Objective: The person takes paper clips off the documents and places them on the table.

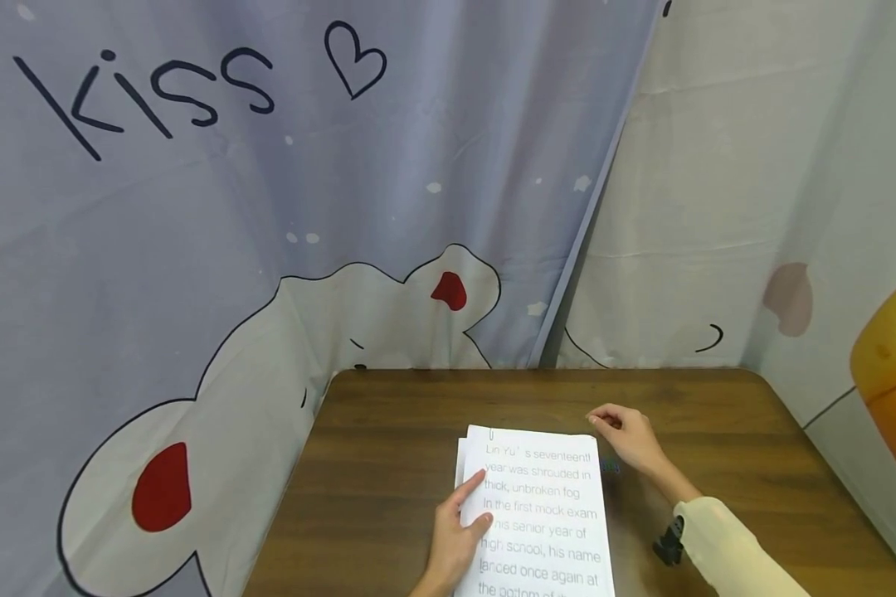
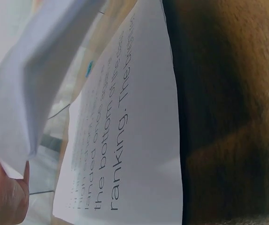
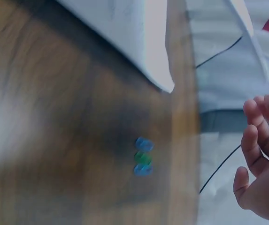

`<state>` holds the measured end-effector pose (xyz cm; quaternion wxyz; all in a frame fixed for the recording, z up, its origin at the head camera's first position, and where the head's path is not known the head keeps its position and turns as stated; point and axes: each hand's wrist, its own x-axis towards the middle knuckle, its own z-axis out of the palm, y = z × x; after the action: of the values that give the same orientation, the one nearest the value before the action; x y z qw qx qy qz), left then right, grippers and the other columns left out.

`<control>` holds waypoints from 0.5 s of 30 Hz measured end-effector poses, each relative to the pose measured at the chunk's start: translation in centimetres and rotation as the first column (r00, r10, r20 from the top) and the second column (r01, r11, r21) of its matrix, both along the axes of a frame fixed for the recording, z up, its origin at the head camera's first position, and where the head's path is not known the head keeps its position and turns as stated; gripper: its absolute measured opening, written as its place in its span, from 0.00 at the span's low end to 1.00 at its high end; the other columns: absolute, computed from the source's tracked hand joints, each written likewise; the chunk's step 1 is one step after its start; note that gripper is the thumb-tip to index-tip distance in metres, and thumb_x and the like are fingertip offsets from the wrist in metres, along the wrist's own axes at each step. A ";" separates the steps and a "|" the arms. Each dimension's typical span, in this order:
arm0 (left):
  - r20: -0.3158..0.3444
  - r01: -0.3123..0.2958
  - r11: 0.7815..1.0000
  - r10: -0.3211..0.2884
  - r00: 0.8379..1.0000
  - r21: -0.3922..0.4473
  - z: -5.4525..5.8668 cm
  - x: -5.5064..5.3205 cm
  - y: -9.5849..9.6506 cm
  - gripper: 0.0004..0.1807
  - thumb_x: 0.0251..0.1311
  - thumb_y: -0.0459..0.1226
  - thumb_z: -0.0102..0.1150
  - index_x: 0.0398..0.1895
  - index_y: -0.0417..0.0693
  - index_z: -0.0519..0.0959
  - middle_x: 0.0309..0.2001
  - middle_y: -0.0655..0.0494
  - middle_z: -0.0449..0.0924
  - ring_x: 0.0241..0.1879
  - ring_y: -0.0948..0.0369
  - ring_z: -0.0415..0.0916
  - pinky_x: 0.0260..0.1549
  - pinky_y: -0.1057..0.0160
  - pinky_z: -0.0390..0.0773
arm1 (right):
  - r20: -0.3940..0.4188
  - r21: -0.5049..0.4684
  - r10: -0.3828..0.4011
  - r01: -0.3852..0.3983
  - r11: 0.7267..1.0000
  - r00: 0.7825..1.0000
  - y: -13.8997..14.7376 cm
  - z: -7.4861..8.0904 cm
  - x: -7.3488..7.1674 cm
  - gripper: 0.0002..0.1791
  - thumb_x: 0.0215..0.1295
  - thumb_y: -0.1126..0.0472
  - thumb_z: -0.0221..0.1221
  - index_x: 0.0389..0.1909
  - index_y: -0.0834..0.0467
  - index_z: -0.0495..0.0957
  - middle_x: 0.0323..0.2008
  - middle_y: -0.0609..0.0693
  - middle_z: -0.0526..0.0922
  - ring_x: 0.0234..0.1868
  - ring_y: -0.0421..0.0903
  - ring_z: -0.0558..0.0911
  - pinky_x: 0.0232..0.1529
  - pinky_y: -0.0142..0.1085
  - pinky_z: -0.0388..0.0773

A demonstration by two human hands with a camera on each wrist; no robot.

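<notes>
My left hand (image 1: 455, 535) grips the left edge of a small stack of printed paper sheets (image 1: 541, 506), thumb over the front page. A paper clip (image 1: 491, 434) sits at the top left of the page. In the left wrist view the printed sheet (image 2: 148, 122) stands raised over the table, with a blurred white paper (image 2: 12, 103) close to the camera. My right hand (image 1: 630, 435) is just beyond the stack's top right corner, fingers loosely bent, nothing visible between them. Three small blue and green paper clips (image 3: 143, 157) lie in a row below it, right of the sheets.
The brown wooden table (image 1: 388, 464) has rounded far corners. Behind it hangs a printed curtain (image 1: 418, 166), with a paler one on the right. A dark device (image 1: 669, 543) is strapped at the right wrist, beside a cream sleeve (image 1: 732, 547).
</notes>
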<state>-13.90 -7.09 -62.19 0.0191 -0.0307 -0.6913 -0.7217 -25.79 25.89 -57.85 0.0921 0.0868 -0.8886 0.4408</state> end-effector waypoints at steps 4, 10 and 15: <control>-0.002 -0.001 1.000 0.001 1.000 0.015 -0.1 -0.1 0.1 0.38 0.53 0.18 0.62 0.72 0.43 0.77 0.74 0.44 0.74 0.69 0.48 0.76 0.62 0.73 0.75 | 0.011 -0.049 0.043 -0.042 0.998 0.999 -1.4 1.0 -0.3 0.09 0.77 0.56 0.62 0.45 0.56 0.88 0.33 0.49 0.89 0.34 0.44 0.85 0.33 0.32 0.79; -0.005 0.009 1.000 -0.009 1.000 0.022 -0.1 0.0 0.4 0.38 0.53 0.18 0.62 0.72 0.42 0.77 0.74 0.42 0.74 0.68 0.48 0.76 0.61 0.72 0.77 | 0.025 -0.084 0.104 -0.102 0.991 0.994 -3.4 1.9 -0.5 0.08 0.76 0.55 0.63 0.45 0.55 0.88 0.37 0.55 0.91 0.40 0.53 0.88 0.39 0.33 0.80; 0.008 -0.001 1.000 0.001 1.000 0.021 0.0 0.1 0.7 0.38 0.53 0.17 0.61 0.72 0.42 0.77 0.72 0.41 0.75 0.67 0.50 0.76 0.60 0.72 0.77 | 0.026 -0.081 0.144 -0.142 0.987 0.989 -4.8 2.1 -0.5 0.06 0.74 0.57 0.65 0.43 0.54 0.88 0.36 0.52 0.91 0.36 0.45 0.86 0.37 0.31 0.81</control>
<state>-13.81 -6.36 -62.20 0.0170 -0.0272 -0.6836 -0.7291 -26.24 21.08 -55.73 0.0497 0.1399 -0.8634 0.4822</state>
